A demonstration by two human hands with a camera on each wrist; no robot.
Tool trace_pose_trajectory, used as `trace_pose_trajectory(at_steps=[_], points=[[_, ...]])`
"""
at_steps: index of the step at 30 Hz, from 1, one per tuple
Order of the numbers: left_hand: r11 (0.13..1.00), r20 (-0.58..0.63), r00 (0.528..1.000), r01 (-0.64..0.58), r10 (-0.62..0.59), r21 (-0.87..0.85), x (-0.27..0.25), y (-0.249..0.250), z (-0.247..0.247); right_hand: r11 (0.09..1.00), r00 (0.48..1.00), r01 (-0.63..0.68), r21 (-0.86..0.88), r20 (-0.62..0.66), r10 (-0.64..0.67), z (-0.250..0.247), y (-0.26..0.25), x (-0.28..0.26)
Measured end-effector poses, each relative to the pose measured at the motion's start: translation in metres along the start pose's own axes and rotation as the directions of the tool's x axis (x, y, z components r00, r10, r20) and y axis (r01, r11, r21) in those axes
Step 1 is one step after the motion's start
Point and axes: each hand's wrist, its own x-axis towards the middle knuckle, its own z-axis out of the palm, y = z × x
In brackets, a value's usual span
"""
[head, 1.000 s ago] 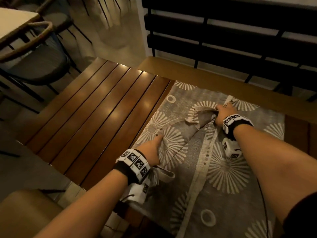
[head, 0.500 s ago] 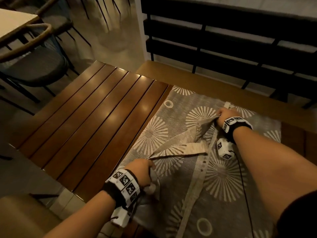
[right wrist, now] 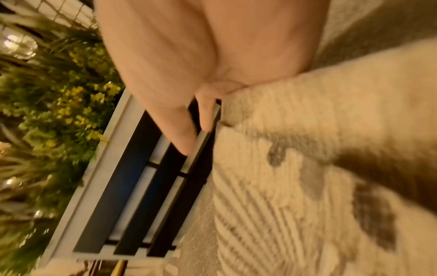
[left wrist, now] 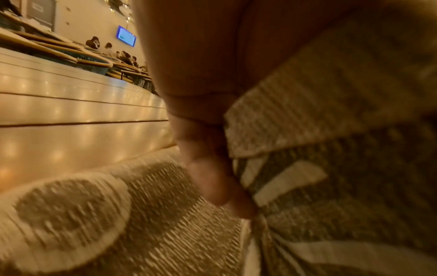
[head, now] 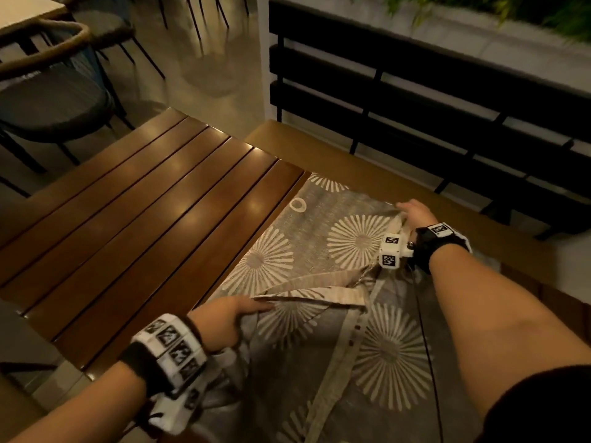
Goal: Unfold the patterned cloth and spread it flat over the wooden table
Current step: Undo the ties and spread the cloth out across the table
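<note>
head view, left hand (head: pixel 224 318) fingers pinching patterned cloth (head: pixel 393 356) fold, right hand (head: pixel 414 212) gripping far edge

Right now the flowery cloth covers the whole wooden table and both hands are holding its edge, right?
Not the whole table. In the head view the patterned cloth covers only the right part; the wooden table has bare slats on the left. The left hand and right hand do hold its edge.

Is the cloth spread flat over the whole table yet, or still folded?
Still partly folded. The cloth is doubled over between the left hand and right hand, and bare table slats show on the left.
</note>
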Motion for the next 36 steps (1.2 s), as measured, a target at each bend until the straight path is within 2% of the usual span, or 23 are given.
trace_pose_trajectory(at_steps=[3, 6, 9, 11, 14, 16, 17, 19, 20, 22, 23, 25, 28, 29, 31, 36], points=[[0.997, -0.020, 0.999, -0.036, 0.034, -0.065, -0.009, -0.019, -0.007, 1.000, 0.999, 0.012, -0.003, 0.053, -0.012, 0.001, -0.014, -0.002], [0.989, -0.052, 0.999, -0.001, -0.007, -0.149, -0.022, -0.030, -0.016, 0.998, 0.998, 0.057, -0.033, 0.029, -0.056, 0.003, -0.032, 0.000], [0.978, -0.062, 0.998, 0.017, -0.030, -0.207, -0.035, -0.037, -0.029, 0.988, 0.994, 0.087, -0.127, 0.073, -0.079, 0.005, -0.062, 0.000], [0.974, -0.070, 0.997, 0.007, -0.023, -0.224, -0.044, -0.042, -0.036, 0.978, 0.986, 0.112, -0.176, 0.142, -0.087, 0.011, -0.085, -0.003], [0.970, -0.141, 0.989, 0.003, -0.038, -0.241, -0.055, -0.055, -0.045, 0.967, 0.985, 0.130, -0.221, 0.144, -0.100, 0.024, -0.114, -0.008], [0.979, -0.195, 0.978, 0.026, -0.067, -0.203, -0.064, -0.071, -0.050, 0.952, 0.973, 0.197, -0.233, 0.162, -0.162, 0.041, -0.127, -0.008], [0.979, -0.201, 0.975, 0.054, -0.095, -0.199, -0.069, -0.083, -0.051, 0.958, 0.970, 0.210, -0.195, 0.162, -0.180, 0.054, -0.133, -0.014], [0.971, -0.147, 0.974, 0.144, -0.173, -0.193, -0.078, -0.105, -0.057, 0.992, 0.975, 0.117, 0.053, 0.182, -0.124, 0.078, -0.146, -0.022], [0.967, -0.119, 0.974, 0.168, -0.193, -0.190, -0.082, -0.114, -0.061, 0.987, 0.976, 0.114, 0.117, 0.173, -0.134, 0.090, -0.151, -0.024], [0.960, -0.082, 0.974, 0.189, -0.210, -0.206, -0.085, -0.128, -0.071, 0.976, 0.965, 0.172, 0.132, 0.178, -0.194, 0.115, -0.164, -0.024], [0.960, -0.051, 0.977, 0.195, -0.209, -0.199, -0.086, -0.135, -0.077, 0.970, 0.964, 0.160, 0.184, 0.182, -0.193, 0.127, -0.173, -0.027], [0.962, 0.032, 0.985, 0.171, -0.168, -0.212, -0.087, -0.151, -0.093, 0.949, 0.969, 0.024, 0.313, 0.225, -0.099, 0.149, -0.192, -0.038], [0.952, 0.114, 0.986, 0.147, -0.120, -0.268, -0.087, -0.177, -0.112, 0.947, 0.962, -0.077, 0.313, 0.273, -0.012, 0.175, -0.217, -0.061], [0.940, 0.136, 0.984, 0.149, -0.112, -0.308, -0.092, -0.213, -0.134, 0.949, 0.960, -0.089, 0.303, 0.280, 0.001, 0.213, -0.238, -0.058], [0.945, 0.143, 0.983, 0.149, -0.111, -0.292, -0.089, -0.211, -0.129, 0.932, 0.952, -0.149, 0.331, 0.302, 0.045, 0.219, -0.243, -0.064], [0.939, 0.113, 0.974, 0.221, -0.197, -0.265, -0.100, -0.269, -0.157, 0.909, 0.952, -0.183, 0.375, 0.297, 0.070, 0.307, -0.284, -0.056]])
